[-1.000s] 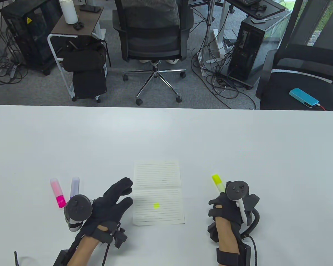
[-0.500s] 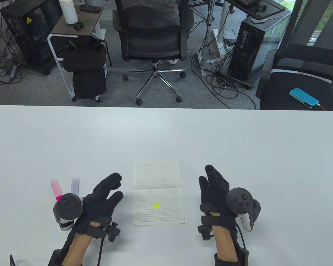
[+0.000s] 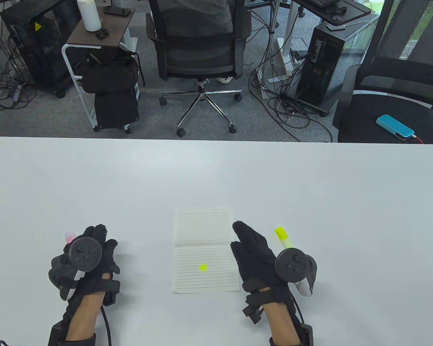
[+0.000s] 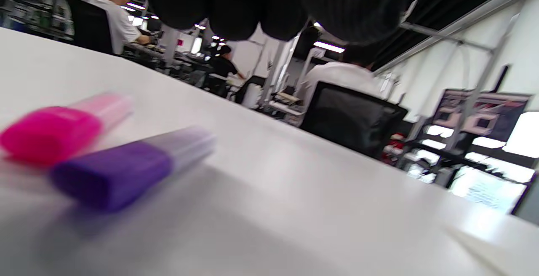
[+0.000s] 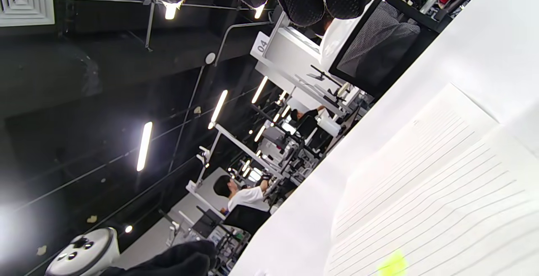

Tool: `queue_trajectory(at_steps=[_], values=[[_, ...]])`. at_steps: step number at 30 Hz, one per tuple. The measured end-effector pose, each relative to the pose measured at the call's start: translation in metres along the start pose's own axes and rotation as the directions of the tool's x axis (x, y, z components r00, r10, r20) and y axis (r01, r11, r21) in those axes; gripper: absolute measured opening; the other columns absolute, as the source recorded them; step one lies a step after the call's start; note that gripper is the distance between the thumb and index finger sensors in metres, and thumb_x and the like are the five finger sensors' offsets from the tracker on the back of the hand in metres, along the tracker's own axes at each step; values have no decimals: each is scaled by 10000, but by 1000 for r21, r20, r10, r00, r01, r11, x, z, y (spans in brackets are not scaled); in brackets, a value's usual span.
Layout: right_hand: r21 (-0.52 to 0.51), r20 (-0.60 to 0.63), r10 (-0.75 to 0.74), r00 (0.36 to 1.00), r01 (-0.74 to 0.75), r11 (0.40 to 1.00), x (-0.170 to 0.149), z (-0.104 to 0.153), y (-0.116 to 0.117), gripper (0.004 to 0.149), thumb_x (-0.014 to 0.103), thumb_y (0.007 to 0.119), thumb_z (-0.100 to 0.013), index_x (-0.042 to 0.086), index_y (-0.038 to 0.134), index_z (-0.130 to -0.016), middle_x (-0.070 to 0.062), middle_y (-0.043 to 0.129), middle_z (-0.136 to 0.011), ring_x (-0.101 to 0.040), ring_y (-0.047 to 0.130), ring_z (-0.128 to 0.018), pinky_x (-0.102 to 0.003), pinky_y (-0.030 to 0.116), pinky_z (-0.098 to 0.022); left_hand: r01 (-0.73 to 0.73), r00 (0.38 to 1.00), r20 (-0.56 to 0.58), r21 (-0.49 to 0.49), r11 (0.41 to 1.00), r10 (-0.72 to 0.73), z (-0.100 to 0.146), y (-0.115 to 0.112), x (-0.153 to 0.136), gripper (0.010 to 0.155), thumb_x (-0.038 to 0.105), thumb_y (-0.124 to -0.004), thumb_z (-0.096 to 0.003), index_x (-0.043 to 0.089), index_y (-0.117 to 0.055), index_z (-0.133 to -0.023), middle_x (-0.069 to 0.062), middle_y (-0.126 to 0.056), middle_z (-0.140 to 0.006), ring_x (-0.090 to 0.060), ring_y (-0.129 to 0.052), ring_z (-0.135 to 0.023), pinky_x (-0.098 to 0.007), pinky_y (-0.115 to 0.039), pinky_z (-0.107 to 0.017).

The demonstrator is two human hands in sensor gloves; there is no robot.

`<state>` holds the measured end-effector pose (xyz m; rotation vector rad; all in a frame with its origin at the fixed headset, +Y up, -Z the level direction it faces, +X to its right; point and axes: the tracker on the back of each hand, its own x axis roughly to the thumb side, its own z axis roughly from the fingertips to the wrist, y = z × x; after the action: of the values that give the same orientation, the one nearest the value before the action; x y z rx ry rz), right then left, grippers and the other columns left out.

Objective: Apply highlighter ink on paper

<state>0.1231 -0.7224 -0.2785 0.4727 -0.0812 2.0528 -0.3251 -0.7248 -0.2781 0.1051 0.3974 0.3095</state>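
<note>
Table view has the right hand lying flat with straight fingers at the right edge of the paper, holding nothing; the yellow highlighter lies on the worktop just right of it, partly under the tracker. A yellow ink spot sits on the lower half of the sheet. Well to the left, the left hand hovers, fingers loosely curled and empty, above the pink highlighter and purple highlighter, which lie side by side
</note>
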Motion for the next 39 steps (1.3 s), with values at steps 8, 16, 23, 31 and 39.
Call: queue_trajectory(at_steps=[8, 16, 23, 31, 39], values=[[34, -23, 5, 1000, -4, 999, -1, -1, 5, 605, 510, 576, -680, 200, 433, -1180, -172, 477, -1223, -534, 450, -1062, -727, 428, -707, 99, 972, -185, -235, 967, -145, -12, -24, -14, 718, 498, -818, -448, 144, -632, -1044, -164, -322, -1156, -492, -246, -1049, -702, -213, -714], [52, -28, 13, 1000, -12, 999, -1, -2, 9, 600, 506, 574, -682, 192, 445, -1176, -177, 485, -1218, -535, 453, -1059, -728, 425, -705, 159, 961, -178, -271, 950, -211, -14, -34, -7, 748, 492, -831, -445, 127, -600, -1056, -165, -298, -1158, -496, -194, -1053, -704, -185, -711], [61, -38, 15, 999, -12, 998, -1, -3, 10, 600, 504, 574, -683, 186, 447, -1175, -184, 488, -1215, -535, 457, -1056, -730, 425, -703, 244, 943, -151, -293, 925, -297, -17, -37, -1, 627, 478, -858, -436, 156, -767, -967, -157, -334, -1162, -487, -221, -1059, -700, -193, -721], [80, -43, 23, 999, -19, 997, -1, -3, 13, 599, 503, 574, -683, 182, 451, -1174, -186, 492, -1212, -536, 459, -1054, -732, 417, -703, 325, 919, -125, -292, 900, -373, -21, -43, 5, 556, 434, -873, -439, 115, -799, -888, -169, -347, -1148, -485, -187, -1056, -703, -185, -717], [95, -31, 27, 999, -24, 995, 1, -4, 17, 605, 507, 581, -682, 191, 436, -1177, -185, 483, -1215, -532, 455, -1059, -732, 416, -706, 189, 979, 63, 66, 980, -193, 13, -4, 36, 539, 449, -861, -427, 186, -762, -887, -140, -439, -1136, -466, -290, -1059, -696, -255, -724]])
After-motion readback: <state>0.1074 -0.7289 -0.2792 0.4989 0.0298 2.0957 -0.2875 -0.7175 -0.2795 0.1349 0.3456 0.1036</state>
